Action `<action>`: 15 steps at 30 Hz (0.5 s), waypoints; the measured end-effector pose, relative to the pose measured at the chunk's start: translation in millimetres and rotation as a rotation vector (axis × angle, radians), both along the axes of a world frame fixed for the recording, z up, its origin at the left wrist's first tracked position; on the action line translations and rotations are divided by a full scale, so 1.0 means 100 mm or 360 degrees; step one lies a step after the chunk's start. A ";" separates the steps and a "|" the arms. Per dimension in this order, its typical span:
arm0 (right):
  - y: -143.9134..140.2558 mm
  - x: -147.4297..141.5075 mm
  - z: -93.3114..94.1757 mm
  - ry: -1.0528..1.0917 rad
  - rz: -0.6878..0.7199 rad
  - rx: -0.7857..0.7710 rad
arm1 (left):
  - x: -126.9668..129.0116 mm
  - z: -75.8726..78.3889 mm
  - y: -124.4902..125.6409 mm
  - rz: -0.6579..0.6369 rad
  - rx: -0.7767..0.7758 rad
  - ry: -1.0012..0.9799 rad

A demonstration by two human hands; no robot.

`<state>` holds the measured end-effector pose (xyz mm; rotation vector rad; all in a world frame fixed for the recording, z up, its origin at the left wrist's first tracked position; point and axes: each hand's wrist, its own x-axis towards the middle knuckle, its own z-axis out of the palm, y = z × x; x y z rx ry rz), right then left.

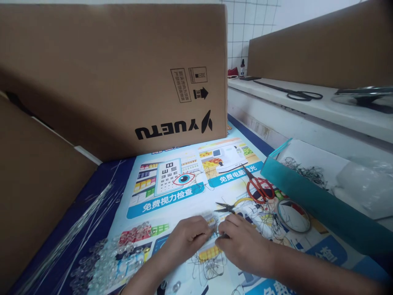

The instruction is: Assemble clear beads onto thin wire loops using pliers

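My two bare hands meet over thin dark wire on a printed poster mat

My left hand and right hand pinch, fingertips together, what seems a small wire piece; it is too fine to be sure. Clear beads lie left, red-handled scissors and yellow-handled pliers just beyond. I'd keep both pinches close and steady so the wire bends cleanly

We saw a small thin piece of wire, grey and bent, lying low over the printed poster; it was pinched between the fingertips of both hands; its exact shape was too small to tell.
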<state>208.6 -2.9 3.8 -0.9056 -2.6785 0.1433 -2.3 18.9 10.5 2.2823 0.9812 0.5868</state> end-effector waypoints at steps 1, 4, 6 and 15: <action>-0.01 0.00 0.00 -0.0039 -0.0028 0.0011 | 0.00 0.00 0.00 0.0010 -0.0004 -0.0021; -0.04 0.01 -0.01 -0.0149 -0.0085 0.0022 | 0.00 0.01 0.01 0.0038 -0.0020 -0.0084; -0.05 0.02 -0.01 -0.0181 -0.0096 0.0022 | -0.01 0.01 0.01 0.0045 -0.0037 -0.0104; -0.04 0.04 0.02 -0.0153 -0.0031 0.0018 | -0.02 -0.04 0.02 0.0075 -0.0077 -0.0054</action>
